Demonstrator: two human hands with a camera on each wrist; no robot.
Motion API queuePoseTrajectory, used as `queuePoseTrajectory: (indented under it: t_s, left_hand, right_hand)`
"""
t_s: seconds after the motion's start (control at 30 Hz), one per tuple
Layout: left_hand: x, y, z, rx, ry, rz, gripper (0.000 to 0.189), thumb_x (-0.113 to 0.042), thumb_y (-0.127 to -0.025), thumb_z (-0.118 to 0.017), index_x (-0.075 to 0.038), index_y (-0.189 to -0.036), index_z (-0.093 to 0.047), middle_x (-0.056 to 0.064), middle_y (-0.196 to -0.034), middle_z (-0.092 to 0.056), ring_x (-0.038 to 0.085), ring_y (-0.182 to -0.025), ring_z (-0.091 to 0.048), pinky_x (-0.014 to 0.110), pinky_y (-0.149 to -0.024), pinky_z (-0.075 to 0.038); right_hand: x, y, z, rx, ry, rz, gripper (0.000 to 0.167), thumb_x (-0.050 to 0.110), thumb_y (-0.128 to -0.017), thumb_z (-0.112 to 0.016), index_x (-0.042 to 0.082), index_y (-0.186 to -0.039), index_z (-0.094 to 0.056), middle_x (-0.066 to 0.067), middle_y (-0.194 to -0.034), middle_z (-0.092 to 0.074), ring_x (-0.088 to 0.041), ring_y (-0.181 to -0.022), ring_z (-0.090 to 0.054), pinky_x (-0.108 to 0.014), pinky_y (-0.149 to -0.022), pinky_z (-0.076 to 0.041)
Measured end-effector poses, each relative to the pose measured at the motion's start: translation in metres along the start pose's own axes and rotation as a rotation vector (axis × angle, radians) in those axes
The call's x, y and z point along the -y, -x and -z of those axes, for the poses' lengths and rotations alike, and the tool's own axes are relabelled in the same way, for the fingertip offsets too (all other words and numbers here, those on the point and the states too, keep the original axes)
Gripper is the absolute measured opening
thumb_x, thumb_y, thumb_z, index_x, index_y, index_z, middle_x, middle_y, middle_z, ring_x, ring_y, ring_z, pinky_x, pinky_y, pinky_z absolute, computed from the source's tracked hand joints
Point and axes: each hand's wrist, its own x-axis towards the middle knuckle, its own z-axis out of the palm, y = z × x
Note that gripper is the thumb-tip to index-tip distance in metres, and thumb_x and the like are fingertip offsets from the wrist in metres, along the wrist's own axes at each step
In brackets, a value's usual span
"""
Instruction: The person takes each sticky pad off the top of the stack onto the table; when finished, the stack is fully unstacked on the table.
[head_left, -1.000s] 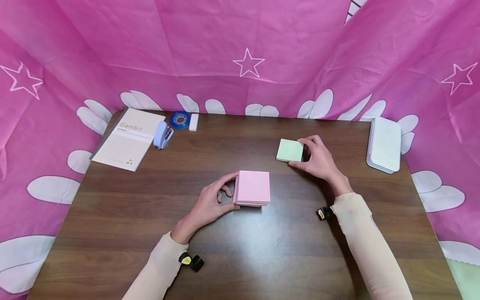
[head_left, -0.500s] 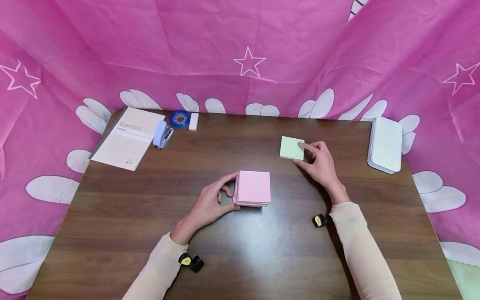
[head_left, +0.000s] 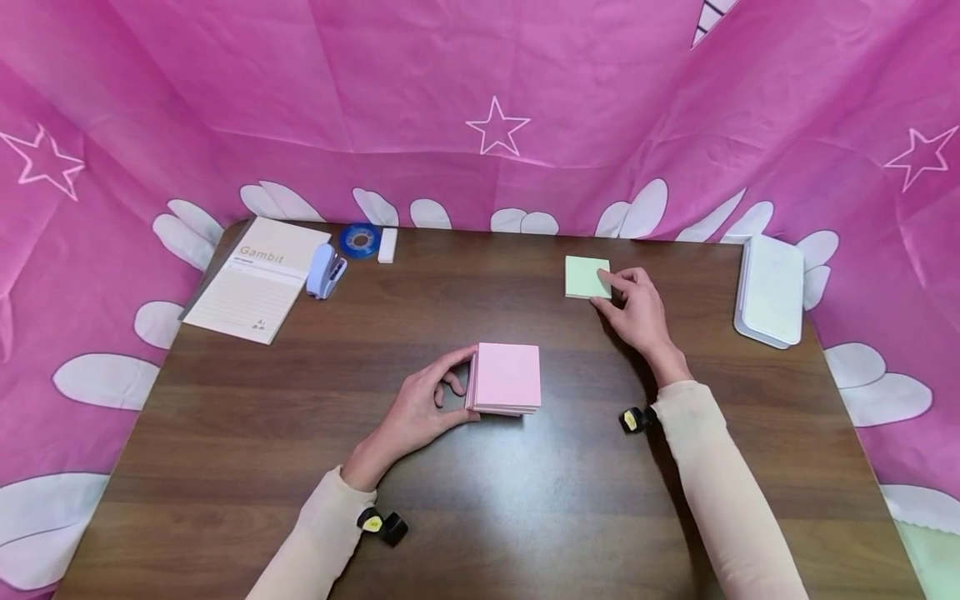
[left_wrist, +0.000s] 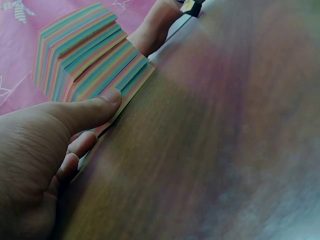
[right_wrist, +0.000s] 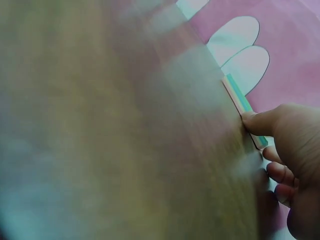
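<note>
- Two hands are at work, each pinching one thing.
- The left hand (head_left: 416,410) pinches one stack of paper pads (head_left: 508,375) from its left side, thumb on the near face, forefinger on the far.
- That single stack is near the middle of the surface (head_left: 300,433), well apart from every edge; its top is pink, its sides striped in several colours, its layers unevenly aligned. I cannot count the pads exactly.
- The right hand (head_left: 636,310) pinches one green pad (head_left: 585,277) at its right side, thumb by the near right corner; this pad is near the far edge, right of the middle.
- One notebook (head_left: 258,279) lies at the far left corner, with one stapler (head_left: 322,271) along its right edge.
- One blue tape roll (head_left: 360,241) and one white block (head_left: 387,246) sit side by side at the far edge, left of the middle.
- One white case (head_left: 770,292) lies at the far right corner.
</note>
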Motion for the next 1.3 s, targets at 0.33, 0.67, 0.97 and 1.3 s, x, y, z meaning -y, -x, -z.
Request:
queuePoseTrajectory:
  t_s: [0.33,0.67,0.97,1.3]
  left_hand:
    - [0.001,0.0,0.0,0.001,-0.024,-0.01,0.098,-0.012,-0.08,-0.103,-0.023,-0.164,-0.053,-0.001,-0.101,-0.066,0.01,-0.07,-0.048,0.025,-0.062,-0.041]
    - [0.0,-0.001,-0.001,-0.002,-0.03,-0.01,0.099,-0.012,-0.079,-0.103,-0.023,-0.164,-0.053,-0.001,-0.1,-0.066,0.01,-0.071,-0.048,0.025,-0.063,-0.041]
    - [0.0,0.0,-0.001,-0.001,-0.023,-0.001,0.099,-0.011,-0.08,-0.102,-0.024,-0.164,-0.052,-0.001,-0.104,-0.067,0.011,-0.072,-0.049,0.025,-0.063,-0.041]
    - [-0.001,0.0,-0.001,0.002,-0.026,0.011,0.099,-0.011,-0.08,-0.102,-0.023,-0.164,-0.052,0.0,-0.103,-0.067,0.011,-0.071,-0.049,0.025,-0.063,-0.042]
  right_hand:
    - [-0.007,-0.018,-0.006,-0.039,-0.011,-0.028,0.049,0.009,-0.098,-0.084,0.002,-0.146,-0.071,-0.027,-0.126,-0.06,-0.04,-0.103,-0.057,-0.046,-0.084,-0.04]
    - [-0.01,-0.016,-0.01,-0.076,-0.011,-0.029,0.049,0.011,-0.098,-0.085,0.004,-0.145,-0.073,-0.028,-0.129,-0.061,-0.044,-0.11,-0.059,-0.055,-0.091,-0.042]
    - [-0.011,-0.013,-0.012,-0.108,-0.017,-0.032,0.048,0.013,-0.096,-0.089,0.003,-0.141,-0.075,-0.027,-0.126,-0.063,-0.044,-0.107,-0.061,-0.052,-0.089,-0.044]
    - [-0.01,-0.013,-0.014,-0.125,-0.002,-0.039,0.048,0.015,-0.095,-0.09,0.004,-0.14,-0.076,-0.024,-0.127,-0.066,-0.041,-0.107,-0.063,-0.05,-0.089,-0.046]
